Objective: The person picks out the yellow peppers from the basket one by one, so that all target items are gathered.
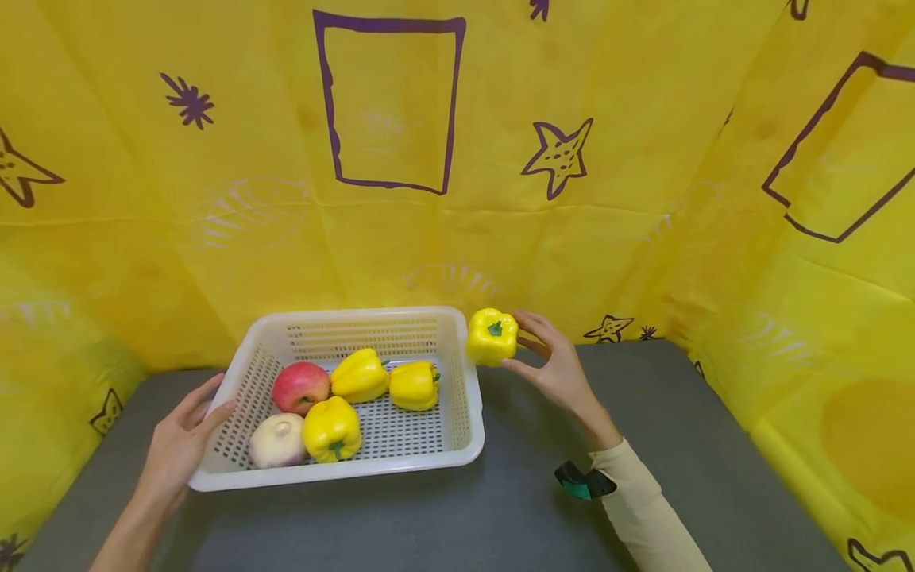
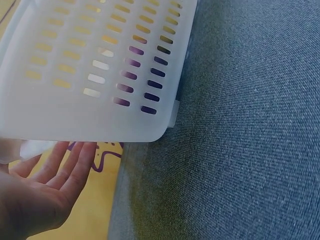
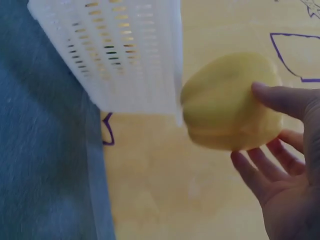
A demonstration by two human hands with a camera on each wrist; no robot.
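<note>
My right hand [image 1: 560, 372] holds a yellow bell pepper [image 1: 493, 338] between thumb and fingers, raised just outside the right end of a white plastic basket [image 1: 336, 470]. In the right wrist view, the thumb presses one side of this pepper [image 3: 225, 102] and the fingers lie beneath it. My left hand [image 1: 175, 449] grips the basket's left rim, thumb over the edge and fingers outside. Inside the basket sit a red apple [image 1: 300, 387], a white turnip [image 1: 277, 441] with a purplish underside, and three yellow bell peppers, one [image 1: 332, 429] near the front.
The basket stands on a dark grey table [image 1: 515, 492]. Yellow cloth [image 1: 500, 246] with purple drawings hangs behind and at both sides. A dark and green band [image 1: 584, 481] is at the right wrist, by a light sleeve [image 1: 646, 500].
</note>
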